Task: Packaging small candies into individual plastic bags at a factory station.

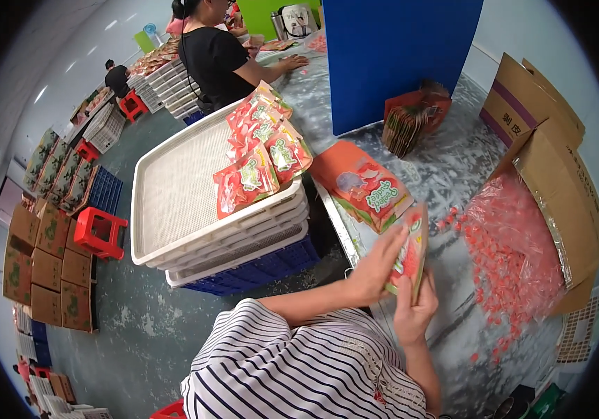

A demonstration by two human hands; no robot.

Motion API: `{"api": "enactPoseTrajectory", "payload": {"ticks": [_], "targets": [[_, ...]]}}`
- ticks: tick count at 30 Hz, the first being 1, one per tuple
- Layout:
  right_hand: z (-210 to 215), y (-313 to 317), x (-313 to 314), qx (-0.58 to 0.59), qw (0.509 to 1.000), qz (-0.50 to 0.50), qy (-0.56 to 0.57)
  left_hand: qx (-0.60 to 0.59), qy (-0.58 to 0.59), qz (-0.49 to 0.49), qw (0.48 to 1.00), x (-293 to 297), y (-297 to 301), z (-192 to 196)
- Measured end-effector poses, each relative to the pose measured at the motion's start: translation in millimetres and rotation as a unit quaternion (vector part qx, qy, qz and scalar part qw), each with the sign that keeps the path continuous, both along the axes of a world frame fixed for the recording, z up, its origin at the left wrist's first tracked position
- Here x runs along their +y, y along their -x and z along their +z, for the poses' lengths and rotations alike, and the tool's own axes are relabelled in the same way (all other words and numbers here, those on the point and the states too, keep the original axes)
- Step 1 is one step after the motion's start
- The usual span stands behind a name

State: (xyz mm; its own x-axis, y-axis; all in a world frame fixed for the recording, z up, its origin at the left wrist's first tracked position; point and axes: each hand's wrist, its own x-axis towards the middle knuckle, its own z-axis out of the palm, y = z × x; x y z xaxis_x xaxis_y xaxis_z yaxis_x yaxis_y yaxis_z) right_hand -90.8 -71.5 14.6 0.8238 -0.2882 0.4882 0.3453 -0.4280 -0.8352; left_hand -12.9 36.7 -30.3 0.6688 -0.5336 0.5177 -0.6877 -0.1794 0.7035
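Observation:
Upright between my hands is a red snack pouch (411, 255) with a green and white label, seen nearly edge-on. My left hand (373, 269) presses against its left side, fingers stretched along it and thumb hidden. Lower down, my right hand (415, 311) pinches the pouch's bottom part between thumb and fingers. Just beyond, a flat pile of similar red pouches (362, 185) lies at the table's left edge. To the right, small red wrapped pieces (495, 269) spill over the table from a clear plastic bag (512, 223) in an open cardboard box (558, 202).
A white mesh tray (174, 188) tops a stack at left, with several filled pouches (264, 150) along its right side. A blue board (397, 63) stands behind a bundle of pouches (411, 126). A person in black (219, 59) works beyond. Red stools (100, 232) and cartons (48, 269) stand left.

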Motion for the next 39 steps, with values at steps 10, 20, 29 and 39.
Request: {"api": "enactPoseTrajectory", "payload": {"ticks": [10, 20, 29, 39], "targets": [[-84, -1, -21, 0.184, 0.979, 0.042, -0.078, -0.204, -0.168, 0.439, 0.859, 220, -161, 38], [-156, 35, -49, 0.264, 0.946, -0.101, -0.161, -0.086, -0.273, 0.459, 0.841, 241, -227, -56], [-155, 35, -51, 0.27, 0.91, -0.119, -0.289, -0.154, -0.255, 0.067, 0.952, -4, -149, -85], [-161, 38, -47, 0.231, 0.921, -0.133, -0.285, -0.195, -0.363, 0.104, 0.905, -31, -145, -109]]}}
